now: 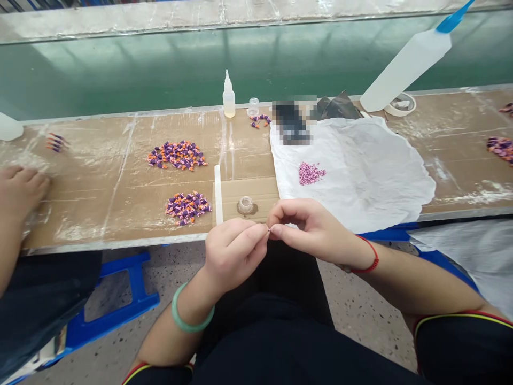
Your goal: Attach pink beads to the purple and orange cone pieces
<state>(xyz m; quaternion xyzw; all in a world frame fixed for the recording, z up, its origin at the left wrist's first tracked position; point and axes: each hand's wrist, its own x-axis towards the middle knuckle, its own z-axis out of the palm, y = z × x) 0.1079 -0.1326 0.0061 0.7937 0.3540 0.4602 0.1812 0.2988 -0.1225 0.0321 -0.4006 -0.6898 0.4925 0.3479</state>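
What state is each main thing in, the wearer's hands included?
Left hand: fingertips pinched on a tiny piece
Right hand: fingertips pinched there too
Dropper bottle: upright, part-filled
Large bottle: slanted, possibly from the lens
White cloth: spread out, wrinkled
Pink beads: loosely heaped on the cloth
Purple-and-orange pieces: loose, heaped
Tape roll: lying flat
Small pot: standing on cardboard

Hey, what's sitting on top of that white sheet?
A heap of tiny pink pieces lies on the white sheet, with a blurred-out dark object at its far left corner. The right hand covers part of the near left edge, hiding anything there.
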